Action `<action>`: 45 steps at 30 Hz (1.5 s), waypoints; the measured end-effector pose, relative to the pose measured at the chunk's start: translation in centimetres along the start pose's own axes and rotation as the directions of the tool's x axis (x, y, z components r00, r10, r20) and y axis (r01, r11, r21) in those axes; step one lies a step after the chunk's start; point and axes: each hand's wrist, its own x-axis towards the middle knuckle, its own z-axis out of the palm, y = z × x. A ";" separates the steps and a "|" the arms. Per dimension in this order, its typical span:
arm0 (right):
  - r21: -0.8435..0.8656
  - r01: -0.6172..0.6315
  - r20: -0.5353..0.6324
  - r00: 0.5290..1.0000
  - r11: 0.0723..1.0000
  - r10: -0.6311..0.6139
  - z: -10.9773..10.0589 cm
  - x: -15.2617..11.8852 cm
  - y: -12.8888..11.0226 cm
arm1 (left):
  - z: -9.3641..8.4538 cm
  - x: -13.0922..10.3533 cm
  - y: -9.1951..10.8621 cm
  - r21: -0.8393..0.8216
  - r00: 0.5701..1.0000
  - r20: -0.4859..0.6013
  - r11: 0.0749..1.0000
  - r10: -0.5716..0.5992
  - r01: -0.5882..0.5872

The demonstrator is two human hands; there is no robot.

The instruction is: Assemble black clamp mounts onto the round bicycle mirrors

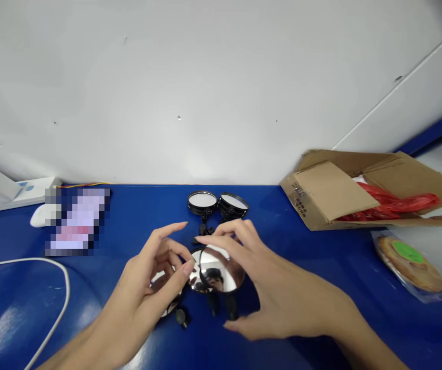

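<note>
My right hand [259, 277] grips a round mirror [224, 275] with a black clamp mount; the thumb is at the mount below and the fingers are at the upper rim. Behind it, partly covered, another round mirror [194, 277] shows its left side. My left hand [155, 282] is curved with its fingers apart, over a third round mirror [172, 307] that shows between and below the fingers. A black knob [181, 317] sticks out beside that one. Beyond my hands, more round mirrors stand face up, one at the left [202, 199] and one at the right [234, 201].
An open cardboard box [301, 205] with a red plastic bag [390, 203] is at the right, near a wrapped round pastry [413, 264]. Leftward lie a blurred-out phone [78, 221], a white mouse-like object [42, 216], a power strip [32, 190] and a white cable [64, 293].
</note>
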 end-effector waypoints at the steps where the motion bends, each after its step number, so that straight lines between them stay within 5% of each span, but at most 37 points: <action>1: -0.014 -0.064 -0.001 0.998 0.998 0.064 -0.6 -0.3 0.1 | 0.0 -0.1 -0.1 0.091 0.999 -0.032 0.995 0.036 -0.033; 6: -0.084 -0.249 0.049 0.966 0.965 0.253 -2.5 -0.9 1.0 | -0.4 0.3 -0.6 0.399 0.974 -0.136 0.910 0.180 -0.112; 13: -0.174 -0.349 0.076 0.927 0.921 0.366 -1.6 -1.4 0.6 | -1.0 0.7 -0.8 0.428 0.962 -0.197 0.899 0.189 -0.089; 27: -0.374 -0.344 0.019 0.926 0.861 0.378 -0.1 -0.9 -1.1 | -0.8 0.6 -1.0 0.443 0.969 -0.166 0.892 0.185 -0.094; 35: -0.257 -0.313 0.065 0.938 0.914 0.339 -0.9 -1.3 -0.6 | -0.7 0.6 -0.5 0.475 0.973 -0.145 0.875 0.182 -0.093; 40: -0.217 -0.285 -0.182 0.952 0.934 0.248 -1.1 -1.0 0.2 | -0.7 0.6 -0.4 0.466 0.976 -0.138 0.880 0.170 -0.087; 45: -0.256 -0.238 -0.491 0.867 0.937 0.087 0.2 1.0 2.2 | -0.6 0.7 -0.6 0.484 0.978 -0.122 0.870 0.169 -0.090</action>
